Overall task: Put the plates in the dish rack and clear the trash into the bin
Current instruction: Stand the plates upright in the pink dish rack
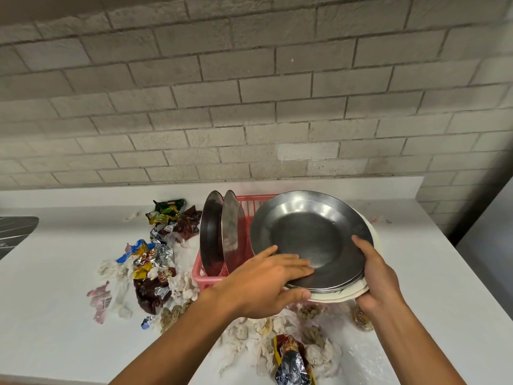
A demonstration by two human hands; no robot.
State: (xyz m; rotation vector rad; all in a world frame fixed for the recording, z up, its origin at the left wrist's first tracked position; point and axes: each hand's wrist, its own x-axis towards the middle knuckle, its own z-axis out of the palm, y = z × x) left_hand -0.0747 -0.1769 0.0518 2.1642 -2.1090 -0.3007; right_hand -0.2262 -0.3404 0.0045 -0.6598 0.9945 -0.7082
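Plates, counted: one upright steel plate (212,237) and a second upright plate (232,232) just beside it, both on edge in the left part of the pink dish rack (204,279) on the white worktop (55,273). Everything else in one tilted stack (308,234), held up over the rack's right side and hiding most of it. Steel on top, with maybe three or four thin steel rims showing at the near edge and what looks like two white rims under those. Hard to count for sure. Left grip (266,284) pinching the stack's near rim, fingers flat across the top face, thumb tucked under the edge; can't tell how many layers between them. Right grip (377,276) clamped on the right rim, thumb over the top, fingers hidden underneath. Trash (155,273) all over the worktop: a heap of crumpled wrappers and tissues left of the rack, more tissues and brownish lumps in front, way too jumbled to count. One shiny wrapper (291,362) cut off by the bottom edge. Dark object (16,232) cut off at far left, no idea what.
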